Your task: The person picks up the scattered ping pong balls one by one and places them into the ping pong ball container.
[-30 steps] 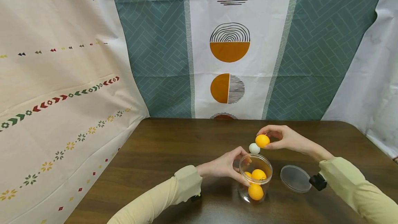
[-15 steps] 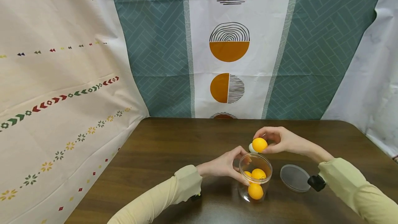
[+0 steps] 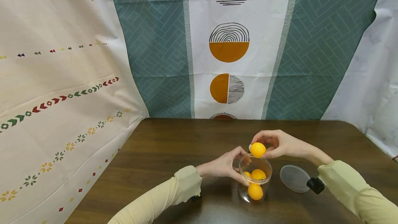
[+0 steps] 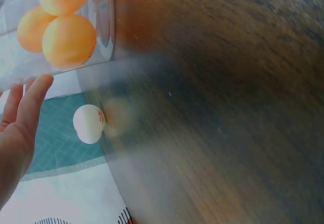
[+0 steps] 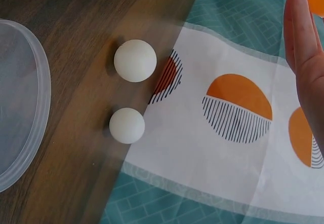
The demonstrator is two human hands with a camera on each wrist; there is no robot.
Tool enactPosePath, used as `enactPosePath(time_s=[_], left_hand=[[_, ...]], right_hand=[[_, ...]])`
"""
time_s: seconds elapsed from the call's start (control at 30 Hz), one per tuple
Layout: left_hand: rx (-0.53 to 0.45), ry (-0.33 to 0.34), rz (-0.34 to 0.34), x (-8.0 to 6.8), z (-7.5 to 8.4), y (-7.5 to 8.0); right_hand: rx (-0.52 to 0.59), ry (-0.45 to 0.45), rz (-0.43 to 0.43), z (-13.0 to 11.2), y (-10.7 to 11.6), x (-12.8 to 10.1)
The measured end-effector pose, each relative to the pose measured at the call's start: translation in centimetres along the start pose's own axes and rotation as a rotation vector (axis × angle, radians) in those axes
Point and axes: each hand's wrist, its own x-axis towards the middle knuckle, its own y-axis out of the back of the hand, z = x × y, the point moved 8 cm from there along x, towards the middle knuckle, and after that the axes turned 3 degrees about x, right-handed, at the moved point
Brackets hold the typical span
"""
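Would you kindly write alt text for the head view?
The right hand pinches an orange ball near the mouth of a clear jar holding three orange balls, while the left hand grips the jar. A round lid lies on the table.

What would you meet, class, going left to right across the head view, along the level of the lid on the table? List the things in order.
Patterned cloth, left sleeve, left hand, clear jar, lid, right sleeve.
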Motion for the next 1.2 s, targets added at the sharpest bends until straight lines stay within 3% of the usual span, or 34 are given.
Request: enactPosePath(time_s=[0.57,0.8,1.2], left_hand=[[0.015,-0.012,-0.004,0.0,0.1,0.0],[0.014,-0.018,0.0,0.0,0.0,0.0],[0.016,-0.009,0.004,0.0,0.0,0.0]], right_hand=[[0.045,0.018,-0.033,-0.3,-0.9,0.2],[0.053,-0.029,-0.023,-0.1,-1.1,0.2],[0.064,-0.021,-0.039,-0.1,-1.3,0.2]])
